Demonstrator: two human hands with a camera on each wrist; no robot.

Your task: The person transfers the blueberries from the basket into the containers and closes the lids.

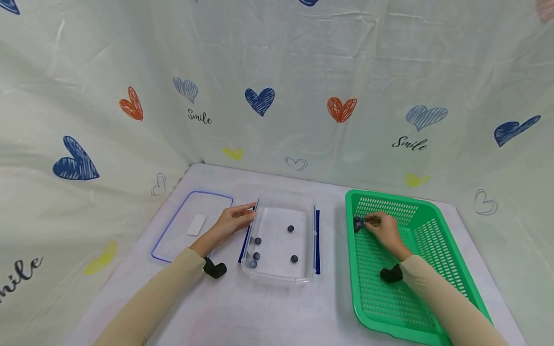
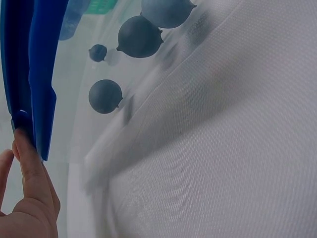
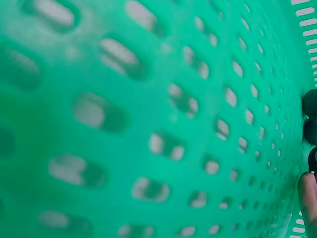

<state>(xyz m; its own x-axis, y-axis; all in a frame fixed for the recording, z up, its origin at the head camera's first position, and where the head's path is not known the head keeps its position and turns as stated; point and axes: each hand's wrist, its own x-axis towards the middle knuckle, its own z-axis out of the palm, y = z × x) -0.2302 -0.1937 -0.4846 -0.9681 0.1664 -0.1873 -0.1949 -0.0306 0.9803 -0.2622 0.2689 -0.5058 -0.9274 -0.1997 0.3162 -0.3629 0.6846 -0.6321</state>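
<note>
On the table stands a clear plastic box [image 1: 283, 278] with blue side latches [image 2: 42, 74]. Several blueberries [image 1: 290, 228] lie inside it, some along its left wall. My left hand [image 1: 231, 221] is at the box's left side, its straight fingers touching the latch and rim. To the right, my right hand [image 1: 384, 231] reaches into a green basket [image 1: 352, 269]. Its thumb and fingertips pinch a blueberry [image 1: 365, 221] at the basket's far left corner, beside a few more blueberries [image 1: 357, 224]. Only one fingertip [image 3: 308, 198] of that hand shows in the right wrist view, right below dark berries [image 3: 311, 116].
A clear lid [image 1: 173, 230] with a blue rim lies on the table left of the box, with a small white rectangle [image 1: 196, 225] on it. Behind the table hangs a pale curtain [image 1: 298, 134] printed with hearts. The basket has high slotted walls.
</note>
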